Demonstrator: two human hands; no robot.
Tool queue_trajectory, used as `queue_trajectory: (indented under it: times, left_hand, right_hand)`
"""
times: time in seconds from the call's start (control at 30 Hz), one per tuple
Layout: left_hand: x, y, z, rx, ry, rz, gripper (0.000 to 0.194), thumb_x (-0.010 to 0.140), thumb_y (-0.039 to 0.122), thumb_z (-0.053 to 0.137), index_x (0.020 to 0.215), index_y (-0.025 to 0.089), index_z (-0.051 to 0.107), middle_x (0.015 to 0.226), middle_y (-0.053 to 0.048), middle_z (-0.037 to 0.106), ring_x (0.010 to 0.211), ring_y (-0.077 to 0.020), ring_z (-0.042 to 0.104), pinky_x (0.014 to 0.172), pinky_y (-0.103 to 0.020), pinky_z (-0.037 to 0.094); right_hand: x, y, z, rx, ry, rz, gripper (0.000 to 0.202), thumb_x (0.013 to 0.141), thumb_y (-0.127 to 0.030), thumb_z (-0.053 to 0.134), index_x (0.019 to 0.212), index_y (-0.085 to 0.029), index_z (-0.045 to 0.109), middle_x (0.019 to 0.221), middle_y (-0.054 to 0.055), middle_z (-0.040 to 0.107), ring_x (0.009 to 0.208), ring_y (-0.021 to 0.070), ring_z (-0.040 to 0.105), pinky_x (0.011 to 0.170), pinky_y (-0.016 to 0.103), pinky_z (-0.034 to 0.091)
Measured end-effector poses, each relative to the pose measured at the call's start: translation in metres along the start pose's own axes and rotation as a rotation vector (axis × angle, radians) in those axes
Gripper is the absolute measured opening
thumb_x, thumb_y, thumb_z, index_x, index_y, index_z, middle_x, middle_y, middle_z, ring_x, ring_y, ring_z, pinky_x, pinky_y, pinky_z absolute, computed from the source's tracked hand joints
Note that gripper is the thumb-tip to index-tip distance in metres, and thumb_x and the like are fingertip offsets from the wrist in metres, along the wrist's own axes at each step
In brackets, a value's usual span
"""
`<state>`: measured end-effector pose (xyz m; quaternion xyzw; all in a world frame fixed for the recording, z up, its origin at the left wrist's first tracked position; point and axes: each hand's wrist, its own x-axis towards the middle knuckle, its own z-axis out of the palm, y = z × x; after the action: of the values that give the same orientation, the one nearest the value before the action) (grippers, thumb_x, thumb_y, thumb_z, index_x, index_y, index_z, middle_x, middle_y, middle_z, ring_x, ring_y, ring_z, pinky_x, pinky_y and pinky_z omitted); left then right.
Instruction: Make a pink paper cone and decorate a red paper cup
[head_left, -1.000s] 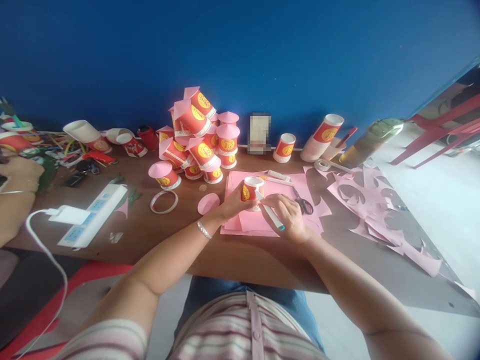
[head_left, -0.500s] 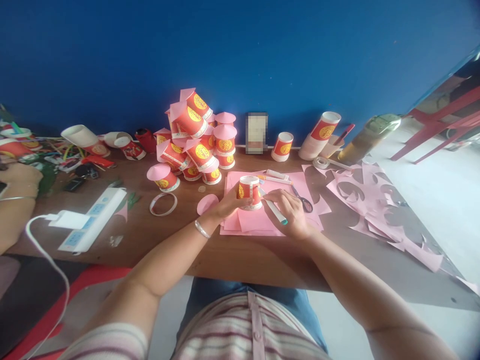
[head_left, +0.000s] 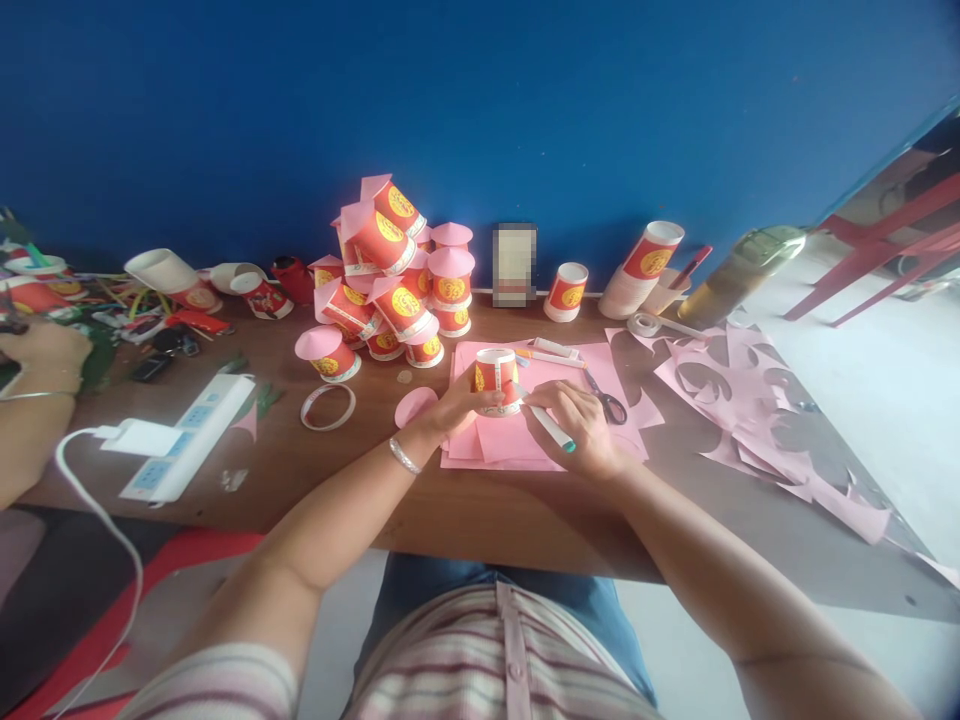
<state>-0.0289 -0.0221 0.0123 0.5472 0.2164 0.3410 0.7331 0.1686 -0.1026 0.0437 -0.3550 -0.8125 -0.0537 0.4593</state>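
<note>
My left hand (head_left: pixel 466 402) is closed round the left side of a red paper cup (head_left: pixel 491 376) with a white rim and a yellow emblem. A white marker pen (head_left: pixel 551 427) with a green end sits in the closed fingers of my right hand (head_left: pixel 581 425). Its tip points at the cup's right side, near the base; whether it touches is too small to tell. Beneath both hands lie pink paper sheets (head_left: pixel 510 445). A pink paper disc (head_left: pixel 415 407) rests beside my left wrist.
Scissors (head_left: pixel 613 408) and an orange-white marker (head_left: pixel 551 358) lie on the sheets. Left stands a pile of cups with pink cone tops (head_left: pixel 397 305); further left are a power strip (head_left: pixel 187 440) and another person's hand (head_left: pixel 45 355). Paper scraps (head_left: pixel 772 430) and a bottle (head_left: pixel 739 275) are right.
The cup has turned slightly in my left hand, its pale seam shifting left. My right hand with the marker has hardly moved.
</note>
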Motion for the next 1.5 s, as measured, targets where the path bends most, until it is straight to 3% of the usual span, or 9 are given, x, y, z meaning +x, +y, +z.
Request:
queue_trajectory:
  times: [0.3, 0.43, 0.53, 0.63, 0.93, 1.3, 1.5]
  left_hand:
    - [0.002, 0.001, 0.001, 0.064, 0.014, 0.027, 0.047, 0.081, 0.040, 0.078, 0.120, 0.018, 0.065, 0.099, -0.006, 0.070, 0.099, -0.0216, 0.064, 0.088, -0.034, 0.050]
    - [0.003, -0.001, 0.000, 0.123, 0.010, 0.025, 0.042, 0.079, 0.039, 0.079, 0.112, 0.018, 0.065, 0.092, -0.003, 0.065, 0.088, -0.0187, 0.059, 0.081, -0.032, 0.048]
    - [0.003, -0.005, -0.001, 0.175, 0.045, 0.005, 0.049, 0.075, 0.036, 0.082, 0.116, 0.019, 0.062, 0.093, -0.002, 0.062, 0.085, -0.0173, 0.056, 0.078, -0.031, 0.048]
    - [0.003, -0.007, -0.001, 0.229, 0.086, 0.002, 0.055, 0.073, 0.037, 0.085, 0.119, 0.020, 0.059, 0.097, -0.003, 0.062, 0.087, -0.0183, 0.056, 0.078, -0.032, 0.049]
    - [0.004, 0.000, 0.007, 0.334, 0.047, 0.045, 0.066, 0.075, 0.048, 0.085, 0.128, 0.020, 0.056, 0.117, -0.009, 0.065, 0.108, -0.0252, 0.059, 0.087, -0.034, 0.052]
    - [0.002, 0.001, 0.009, 0.351, 0.109, -0.038, 0.067, 0.071, 0.042, 0.088, 0.126, 0.021, 0.055, 0.110, -0.007, 0.066, 0.094, -0.0217, 0.061, 0.077, -0.032, 0.053]
    - [0.004, -0.003, 0.005, 0.370, 0.089, 0.018, 0.063, 0.075, 0.039, 0.084, 0.127, 0.020, 0.056, 0.116, -0.008, 0.066, 0.108, -0.0248, 0.060, 0.087, -0.034, 0.053]
  right_hand:
    - [0.001, -0.004, -0.003, -0.040, 0.036, -0.027, 0.016, 0.094, -0.009, 0.056, 0.102, -0.023, 0.059, 0.080, 0.003, 0.067, 0.071, 0.0178, 0.065, 0.068, 0.033, 0.056]
    - [-0.002, -0.003, 0.001, -0.053, -0.010, -0.129, 0.021, 0.098, -0.009, 0.050, 0.110, -0.021, 0.062, 0.084, 0.005, 0.069, 0.076, 0.0185, 0.068, 0.069, 0.034, 0.056]
    - [-0.005, -0.002, 0.003, -0.042, -0.071, -0.169, 0.030, 0.100, -0.009, 0.043, 0.120, -0.019, 0.062, 0.089, 0.008, 0.071, 0.082, 0.0206, 0.070, 0.073, 0.036, 0.057]
    - [-0.007, -0.002, 0.004, -0.051, -0.090, -0.136, 0.032, 0.100, -0.009, 0.044, 0.124, -0.020, 0.062, 0.095, 0.009, 0.073, 0.085, 0.0217, 0.071, 0.076, 0.037, 0.058]
    - [-0.008, -0.002, 0.005, -0.071, -0.097, -0.108, 0.030, 0.101, -0.012, 0.044, 0.122, -0.019, 0.063, 0.099, 0.011, 0.074, 0.085, 0.0227, 0.071, 0.078, 0.038, 0.057]
    - [-0.006, -0.003, 0.006, -0.049, -0.126, -0.090, 0.026, 0.103, -0.018, 0.041, 0.122, -0.018, 0.060, 0.098, 0.011, 0.073, 0.085, 0.0235, 0.070, 0.078, 0.038, 0.056]
    - [-0.006, -0.006, 0.006, 0.020, -0.098, -0.068, 0.022, 0.097, -0.015, 0.049, 0.115, -0.020, 0.061, 0.091, 0.009, 0.072, 0.081, 0.0225, 0.069, 0.079, 0.040, 0.057]
